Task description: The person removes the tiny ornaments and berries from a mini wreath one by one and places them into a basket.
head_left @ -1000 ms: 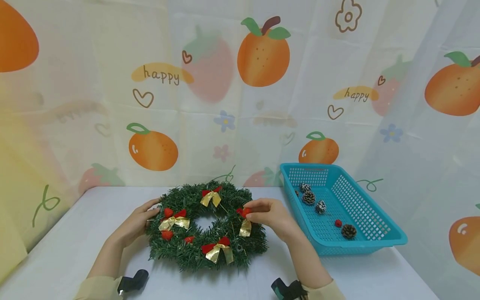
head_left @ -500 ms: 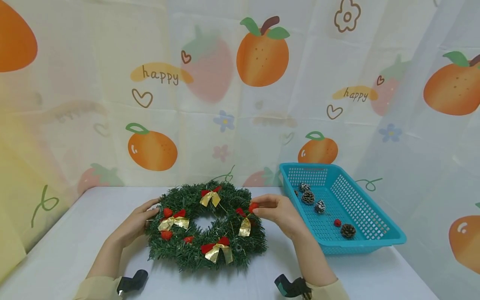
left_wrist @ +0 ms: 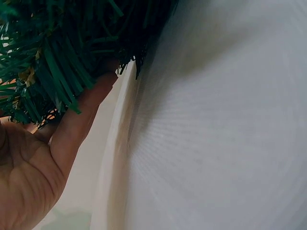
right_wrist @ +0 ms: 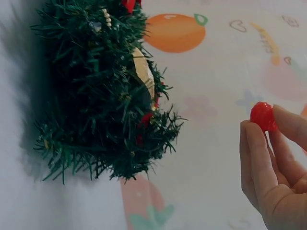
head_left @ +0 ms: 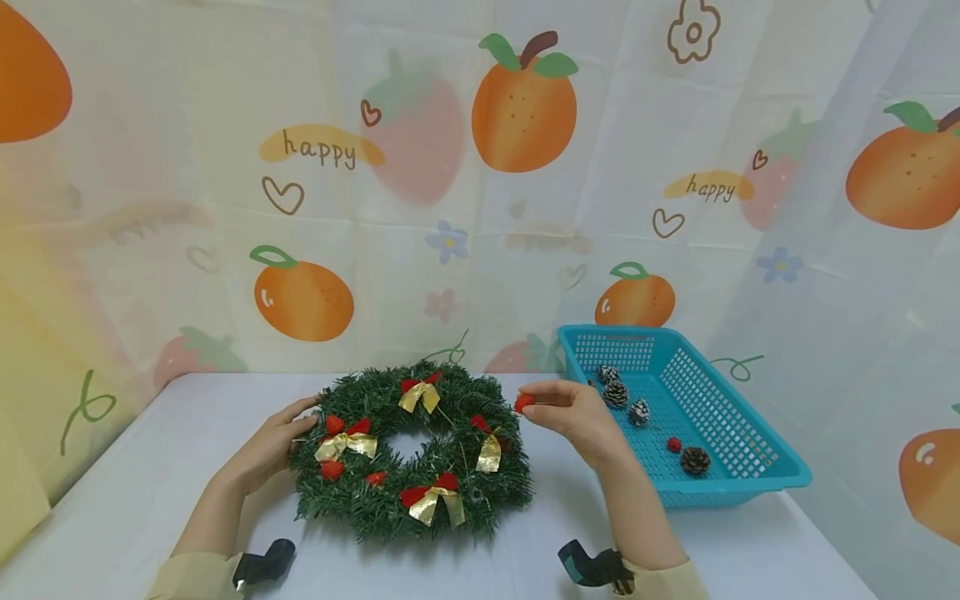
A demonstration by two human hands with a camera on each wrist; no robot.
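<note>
From our head we look forward and down across the tabletop [head_left: 135, 500] at middle distance. Our wrist cameras sit close, both sharing the wreath [head_left: 412, 454] with it.

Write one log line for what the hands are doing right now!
right hand: pinches red berry, clear of wreath | left hand: rests on wreath edge | basket: pinecones inside

The right hand [head_left: 573, 412] has lifted the red berry [head_left: 523, 403] off the wreath [head_left: 412, 454] — toward the basket [head_left: 750, 467].

Wreath [head_left: 411, 450] centre on table [head_left: 135, 500]; basket [head_left: 750, 467] to right; pine cones [head_left: 616, 393] in basket.
</note>
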